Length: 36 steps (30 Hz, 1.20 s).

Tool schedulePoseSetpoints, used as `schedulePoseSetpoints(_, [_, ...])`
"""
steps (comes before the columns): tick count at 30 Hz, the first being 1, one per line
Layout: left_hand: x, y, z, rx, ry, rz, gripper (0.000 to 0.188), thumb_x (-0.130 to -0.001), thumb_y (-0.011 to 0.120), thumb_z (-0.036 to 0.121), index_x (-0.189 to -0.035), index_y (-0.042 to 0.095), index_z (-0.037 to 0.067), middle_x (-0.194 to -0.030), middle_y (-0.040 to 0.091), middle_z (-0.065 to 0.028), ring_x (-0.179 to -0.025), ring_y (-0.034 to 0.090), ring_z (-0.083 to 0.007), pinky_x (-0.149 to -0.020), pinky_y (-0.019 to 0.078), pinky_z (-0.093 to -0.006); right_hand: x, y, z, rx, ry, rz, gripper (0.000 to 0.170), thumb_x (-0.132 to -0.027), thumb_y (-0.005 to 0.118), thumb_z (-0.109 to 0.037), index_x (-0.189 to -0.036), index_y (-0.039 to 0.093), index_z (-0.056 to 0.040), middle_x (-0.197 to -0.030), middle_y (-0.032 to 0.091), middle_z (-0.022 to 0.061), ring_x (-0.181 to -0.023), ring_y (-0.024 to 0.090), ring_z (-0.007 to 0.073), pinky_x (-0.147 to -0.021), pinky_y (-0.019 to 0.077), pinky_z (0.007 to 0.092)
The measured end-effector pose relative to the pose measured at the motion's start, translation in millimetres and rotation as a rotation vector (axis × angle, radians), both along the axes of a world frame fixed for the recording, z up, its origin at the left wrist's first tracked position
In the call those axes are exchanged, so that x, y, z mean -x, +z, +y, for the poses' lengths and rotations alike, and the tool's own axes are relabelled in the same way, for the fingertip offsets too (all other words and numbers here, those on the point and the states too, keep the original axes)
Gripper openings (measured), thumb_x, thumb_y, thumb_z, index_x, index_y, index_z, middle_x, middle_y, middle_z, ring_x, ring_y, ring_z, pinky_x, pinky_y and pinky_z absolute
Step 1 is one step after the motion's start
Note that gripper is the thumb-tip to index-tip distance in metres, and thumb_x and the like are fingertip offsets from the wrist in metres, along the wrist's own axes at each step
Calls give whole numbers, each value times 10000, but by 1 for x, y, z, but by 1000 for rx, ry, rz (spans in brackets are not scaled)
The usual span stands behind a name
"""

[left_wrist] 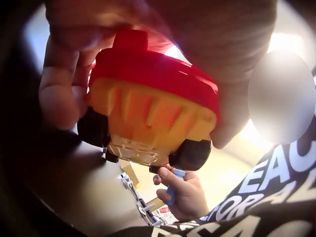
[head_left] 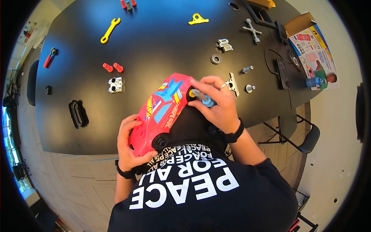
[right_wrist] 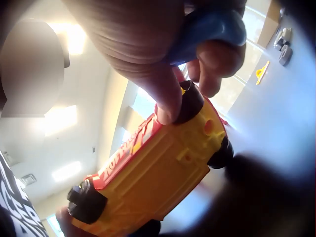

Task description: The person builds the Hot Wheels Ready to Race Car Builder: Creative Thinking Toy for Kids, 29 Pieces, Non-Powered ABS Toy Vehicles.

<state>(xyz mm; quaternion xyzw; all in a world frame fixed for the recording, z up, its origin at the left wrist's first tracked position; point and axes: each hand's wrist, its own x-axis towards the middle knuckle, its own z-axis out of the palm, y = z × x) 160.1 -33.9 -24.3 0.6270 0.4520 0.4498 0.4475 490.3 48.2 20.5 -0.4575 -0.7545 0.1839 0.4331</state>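
Note:
In the head view, my left hand (head_left: 126, 154) grips one end of a red toy car (head_left: 146, 129) with Hot Wheels stickers, held above my lap at the table edge. My right hand (head_left: 223, 103) is at the car's other end. It holds a toy screwdriver (head_left: 208, 101) with a blue handle and grey shaft. The shaft lies beside a black wheel (head_left: 189, 94) with a yellow centre. In the right wrist view, the thumb touches that wheel (right_wrist: 190, 106), and the blue handle (right_wrist: 212, 37) crosses the palm. The car's yellow underside (right_wrist: 158, 173) faces that camera.
Across the black table (head_left: 162, 50) lie a yellow wrench (head_left: 111, 30), a yellow bracket (head_left: 198, 19), red pegs (head_left: 113, 67), a silver engine-like block (head_left: 115, 85), a black frame (head_left: 78, 114) and a grey cross wrench (head_left: 252, 31). A water bottle (head_left: 315, 82) stands by a printed box (head_left: 309, 42).

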Motion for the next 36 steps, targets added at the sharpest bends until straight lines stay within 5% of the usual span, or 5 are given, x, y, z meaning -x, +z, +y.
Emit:
schedulePoseSetpoints(4, [-3,-9,-4,11,51,-84,978,-635,1070,433,-1392,620,7,-1494,578,-209,-1357,621,-315,-1165,486,-443,-9,8,-1,112,-118,8,473,-841,992,-254,-1231,798,-69,-902,669,62,-806,640,240,-732,513,361])
schedulePoseSetpoints(11, [-10,-24,-6,4,155,-239,1116,-660,1056,631,-1425,590,-35,-1517,569,-241,-1398,619,-331,-1204,476,-464,-97,28,-24,330,-471,-121,281,-954,869,-166,-1181,786,-22,-989,743,175,-886,697,328,-785,544,409])
schedulePoseSetpoints(13, [-9,-26,-5,6,148,-233,1128,-653,1055,641,-1426,591,-36,-1520,571,-244,-1394,621,-334,-1200,482,-471,-107,31,-40,381,-410,-487,299,-948,851,-136,-1213,782,-16,-1040,732,210,-932,700,392,-833,561,452])
schedulePoseSetpoints(23, [-11,-25,0,-9,142,-233,1138,-662,1044,657,-1434,588,-44,-1520,572,-243,-1392,626,-325,-1197,486,-465,-63,7,0,188,-324,-292,471,-920,868,-94,-1366,735,-23,-1264,711,197,-1133,703,425,-996,576,469])
schedulePoseSetpoints(36, [-6,-26,1,-41,126,-215,1066,-667,1055,591,-1404,612,-37,-1481,611,-238,-1354,648,-321,-1173,491,-444,-60,-20,111,281,-313,-464,342,-807,945,-130,-1100,815,-10,-1113,767,232,-1012,732,446,-913,594,473])
